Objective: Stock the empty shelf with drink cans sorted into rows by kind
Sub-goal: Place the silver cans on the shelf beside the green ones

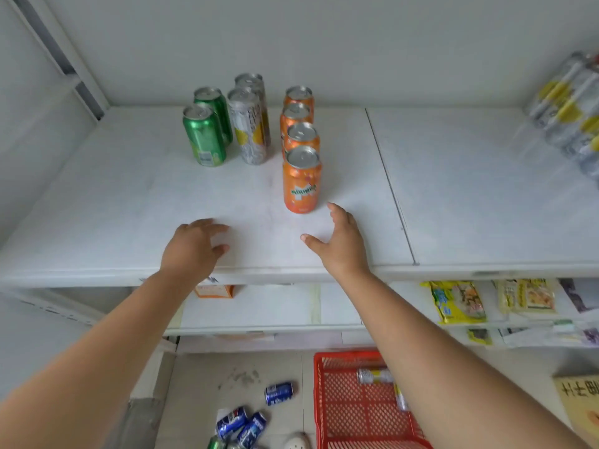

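The rear cans in each row are half hidden behind the front ones, and the red basket [353,403] is cut by the right arm. On the shelf [129,205] stand two green cans [204,137], two silver cans [251,124] and four orange cans [302,179]. The left hand [194,247] and right hand [340,244] hover over the shelf's front with fingers spread, holding nothing.

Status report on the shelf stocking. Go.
Left hand and right hand open, holding nothing. Shelf: four orange cans, two green, two silver. Nothing blocking.
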### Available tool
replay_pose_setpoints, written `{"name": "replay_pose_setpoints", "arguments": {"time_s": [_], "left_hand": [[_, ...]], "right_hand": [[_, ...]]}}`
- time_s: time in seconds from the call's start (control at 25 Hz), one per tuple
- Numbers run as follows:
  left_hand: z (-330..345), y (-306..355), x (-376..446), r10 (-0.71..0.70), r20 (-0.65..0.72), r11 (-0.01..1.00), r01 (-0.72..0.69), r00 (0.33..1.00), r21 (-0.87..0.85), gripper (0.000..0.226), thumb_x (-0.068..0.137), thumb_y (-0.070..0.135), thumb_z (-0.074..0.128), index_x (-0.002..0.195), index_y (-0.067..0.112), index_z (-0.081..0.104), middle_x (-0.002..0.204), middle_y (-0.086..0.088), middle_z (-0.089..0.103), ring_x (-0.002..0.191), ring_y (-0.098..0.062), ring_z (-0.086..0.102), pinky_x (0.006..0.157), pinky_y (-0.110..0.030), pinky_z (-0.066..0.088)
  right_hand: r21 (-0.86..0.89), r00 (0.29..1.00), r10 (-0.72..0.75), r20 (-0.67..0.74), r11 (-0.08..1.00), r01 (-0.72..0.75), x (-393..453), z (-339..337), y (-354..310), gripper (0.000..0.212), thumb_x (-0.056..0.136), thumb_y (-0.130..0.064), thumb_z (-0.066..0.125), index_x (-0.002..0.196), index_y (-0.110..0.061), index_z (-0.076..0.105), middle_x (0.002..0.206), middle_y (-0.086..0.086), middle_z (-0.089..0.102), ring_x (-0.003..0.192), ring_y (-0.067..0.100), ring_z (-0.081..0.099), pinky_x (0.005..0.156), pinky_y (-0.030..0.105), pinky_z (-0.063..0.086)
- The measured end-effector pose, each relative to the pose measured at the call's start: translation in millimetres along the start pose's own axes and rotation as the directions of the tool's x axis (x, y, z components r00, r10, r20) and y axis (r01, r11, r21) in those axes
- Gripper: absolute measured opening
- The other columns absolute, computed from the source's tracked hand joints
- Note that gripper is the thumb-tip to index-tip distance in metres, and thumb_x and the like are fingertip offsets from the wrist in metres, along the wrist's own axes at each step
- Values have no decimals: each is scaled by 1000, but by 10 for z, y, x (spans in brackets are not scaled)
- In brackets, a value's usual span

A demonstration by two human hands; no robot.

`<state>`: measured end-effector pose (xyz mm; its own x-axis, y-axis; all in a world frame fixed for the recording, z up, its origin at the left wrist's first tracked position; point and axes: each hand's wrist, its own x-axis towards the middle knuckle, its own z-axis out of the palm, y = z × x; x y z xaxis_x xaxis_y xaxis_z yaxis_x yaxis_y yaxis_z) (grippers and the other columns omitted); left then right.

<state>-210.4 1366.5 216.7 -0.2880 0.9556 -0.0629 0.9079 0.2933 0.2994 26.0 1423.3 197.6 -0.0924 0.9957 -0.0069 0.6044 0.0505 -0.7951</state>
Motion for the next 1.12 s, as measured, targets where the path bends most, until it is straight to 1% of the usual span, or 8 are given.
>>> {"name": "replay_pose_setpoints", "arguments": {"time_s": [0.12,0.24,0.36,0.56,0.64,0.8,0.96,1.12], "left_hand": [[135,322,-350,84,-113,996,-86,990,-11,34,88,21,60,122,22,62,134,-1,56,120,-29,48,94,-37,43],[419,776,-838,392,-237,913,-408,889,-18,28,80,4,64,106,15,69,112,-6,68,105,-31,58,85,-35,48],[1052,1212,-1333,586,-160,799,-599,795,-50,27,78,0,65,99,15,71,105,-5,69,99,-26,60,81,-34,49],[2874,1527,-1820,527,77,837,-502,846,-216,34,71,-2,71,101,14,70,103,-4,69,96,-27,63,78,-35,55],[3735,1538,-1893,511,170,852,-471,842,-227,39,65,-3,71,100,13,70,101,-5,69,93,-29,64,74,-34,55],[5650,1433,-1886,475,324,878,-419,818,-230,42,62,-2,65,102,11,69,101,-9,69,94,-33,63,83,-38,54],[7322,1388,-1716,416,444,907,-395,794,-143,48,75,9,61,123,13,59,124,-11,59,117,-33,51,100,-38,44],[8424,1366,-1379,373,452,919,-391,810,-57,55,82,16,59,135,17,44,137,-9,44,126,-30,40,103,-39,39]], "right_hand": [[-92,988,-146,-45,986,142,-388,-235,226,57,85,-30,66,136,-13,46,133,9,52,125,24,47,101,29,36],[-144,938,-311,-156,946,290,-910,-462,779,39,85,-23,65,121,-11,60,118,8,60,114,22,53,96,27,41],[-198,953,-250,-169,956,216,-1453,-614,1639,36,82,-21,65,116,-11,62,114,6,60,109,19,52,96,28,43],[-253,994,35,-100,966,-60,-2103,-519,3457,40,82,-27,62,119,-13,60,117,6,61,111,24,56,95,37,46],[-265,985,142,-101,950,-164,-2247,-299,4230,44,78,-19,70,121,-12,60,121,8,61,113,28,56,96,39,48],[-311,937,342,-67,885,-345,-2315,451,5785,43,74,-11,72,116,-8,61,114,13,63,110,34,56,94,39,45],[-373,887,461,-31,818,-438,-2079,1284,7105,43,80,-15,67,121,-10,55,119,14,58,114,33,51,95,38,41],[-451,840,541,-31,743,-495,-1768,1842,8104,54,82,-25,65,130,-10,45,129,13,50,123,31,43,104,37,34]]}}
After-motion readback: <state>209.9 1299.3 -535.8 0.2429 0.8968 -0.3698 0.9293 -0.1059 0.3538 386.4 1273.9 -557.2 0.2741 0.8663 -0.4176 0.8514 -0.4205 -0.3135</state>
